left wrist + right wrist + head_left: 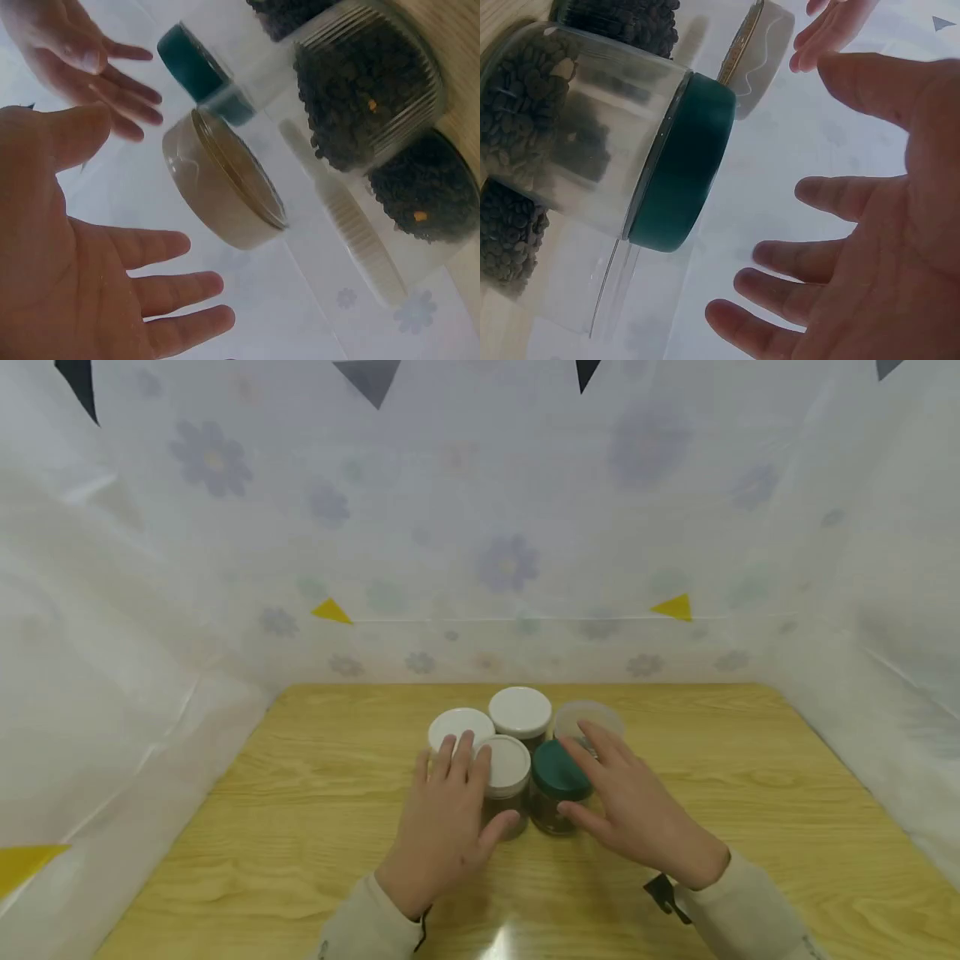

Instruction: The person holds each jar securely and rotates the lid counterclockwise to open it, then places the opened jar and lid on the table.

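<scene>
Several clear jars stand close together on the table. A jar with an off-white lid [507,767] is at the front left, beside a jar with a green lid [558,768]. My left hand [444,827] hovers by the off-white lid with its fingers spread; the left wrist view shows a gap between the fingertips and that lid [217,180]. Over the right side of the green-lidded jar is my right hand [637,802], fingers extended and apart from the green lid [686,161] in the right wrist view. Dark small pieces [525,112] partly fill the green-lidded jar.
Behind are two jars with white lids [520,710] [453,724] and one with a translucent lid [588,717]. The wooden table [300,793] is enclosed by pale flower-patterned sheeting [420,568] at the back and sides.
</scene>
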Action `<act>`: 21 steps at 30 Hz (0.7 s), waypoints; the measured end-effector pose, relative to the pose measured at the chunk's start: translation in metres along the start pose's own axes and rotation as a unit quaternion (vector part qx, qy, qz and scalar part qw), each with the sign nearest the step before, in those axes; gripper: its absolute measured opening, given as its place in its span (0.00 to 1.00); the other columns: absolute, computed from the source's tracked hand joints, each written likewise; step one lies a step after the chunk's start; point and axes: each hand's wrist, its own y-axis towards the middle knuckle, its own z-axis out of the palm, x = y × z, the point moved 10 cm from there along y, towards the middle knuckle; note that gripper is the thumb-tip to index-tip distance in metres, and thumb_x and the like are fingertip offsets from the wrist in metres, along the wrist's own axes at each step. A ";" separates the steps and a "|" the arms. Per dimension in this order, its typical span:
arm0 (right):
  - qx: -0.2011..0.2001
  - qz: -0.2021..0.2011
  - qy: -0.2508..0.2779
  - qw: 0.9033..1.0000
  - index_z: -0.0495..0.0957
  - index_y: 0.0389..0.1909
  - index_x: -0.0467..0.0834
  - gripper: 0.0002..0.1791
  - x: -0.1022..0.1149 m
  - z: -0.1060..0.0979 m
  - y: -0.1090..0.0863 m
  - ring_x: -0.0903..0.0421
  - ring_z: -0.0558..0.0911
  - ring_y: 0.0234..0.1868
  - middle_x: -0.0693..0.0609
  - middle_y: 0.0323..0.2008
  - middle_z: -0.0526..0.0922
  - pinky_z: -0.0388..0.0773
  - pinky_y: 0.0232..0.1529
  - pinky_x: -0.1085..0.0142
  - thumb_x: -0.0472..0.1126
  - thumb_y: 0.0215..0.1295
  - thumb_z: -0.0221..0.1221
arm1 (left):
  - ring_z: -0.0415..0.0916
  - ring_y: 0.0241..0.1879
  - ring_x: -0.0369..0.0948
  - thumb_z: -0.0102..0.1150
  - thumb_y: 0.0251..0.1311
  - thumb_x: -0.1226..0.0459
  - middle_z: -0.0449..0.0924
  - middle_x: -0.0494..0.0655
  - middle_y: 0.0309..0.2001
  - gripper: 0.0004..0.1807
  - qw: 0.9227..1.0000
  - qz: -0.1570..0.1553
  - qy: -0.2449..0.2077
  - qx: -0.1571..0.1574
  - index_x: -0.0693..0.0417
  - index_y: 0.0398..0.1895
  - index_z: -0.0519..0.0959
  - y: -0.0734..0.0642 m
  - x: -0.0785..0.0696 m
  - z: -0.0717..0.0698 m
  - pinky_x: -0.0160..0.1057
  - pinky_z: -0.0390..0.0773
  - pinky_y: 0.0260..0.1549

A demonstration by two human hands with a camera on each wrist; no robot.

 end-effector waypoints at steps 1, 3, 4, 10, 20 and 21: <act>-0.004 -0.002 0.003 1.000 0.63 0.72 0.40 0.43 0.001 0.000 0.000 0.33 0.66 0.70 0.31 0.72 0.60 0.74 0.57 0.37 0.52 0.60 0.68 | 0.62 0.72 0.59 0.44 0.66 0.33 0.63 0.62 0.73 0.45 1.000 -0.005 -0.001 -0.008 0.57 0.72 0.64 0.000 0.003 -0.002 0.65 0.64 0.66; -0.009 -0.004 0.010 1.000 0.63 0.72 0.40 0.43 0.004 -0.001 0.001 0.33 0.68 0.69 0.31 0.72 0.62 0.74 0.57 0.37 0.52 0.60 0.68 | 0.65 0.70 0.59 0.49 0.65 0.35 0.65 0.62 0.71 0.44 1.000 -0.013 -0.001 -0.028 0.58 0.71 0.65 0.001 0.010 -0.006 0.64 0.67 0.63; -0.011 -0.004 0.017 1.000 0.63 0.72 0.40 0.42 0.004 -0.001 0.001 0.33 0.69 0.68 0.31 0.71 0.62 0.75 0.57 0.37 0.51 0.61 0.68 | 0.66 0.69 0.59 0.50 0.64 0.36 0.67 0.62 0.70 0.43 0.999 -0.014 0.000 -0.039 0.58 0.70 0.66 0.001 0.012 -0.008 0.64 0.69 0.62; -0.032 -0.007 0.062 0.998 0.66 0.70 0.40 0.37 0.006 -0.005 0.000 0.36 0.70 0.67 0.35 0.70 0.65 0.75 0.58 0.40 0.46 0.62 0.68 | 0.70 0.66 0.57 0.50 0.65 0.36 0.71 0.61 0.67 0.42 0.999 -0.008 -0.006 -0.049 0.58 0.69 0.68 0.003 0.018 -0.006 0.60 0.72 0.60; -0.046 -0.010 0.177 0.983 0.68 0.68 0.44 0.31 0.002 -0.005 0.000 0.40 0.68 0.70 0.41 0.70 0.68 0.71 0.62 0.39 0.40 0.64 0.65 | 0.71 0.65 0.55 0.55 0.63 0.38 0.72 0.59 0.66 0.42 0.997 0.011 -0.052 -0.058 0.60 0.69 0.67 0.006 0.021 0.004 0.58 0.74 0.59; -0.045 -0.007 0.183 0.982 0.68 0.68 0.44 0.31 0.001 -0.004 0.000 0.40 0.68 0.70 0.42 0.70 0.67 0.71 0.62 0.39 0.40 0.65 0.64 | 0.71 0.65 0.54 0.56 0.63 0.38 0.72 0.59 0.66 0.43 0.996 0.014 -0.062 -0.058 0.60 0.70 0.67 0.007 0.022 0.006 0.58 0.74 0.59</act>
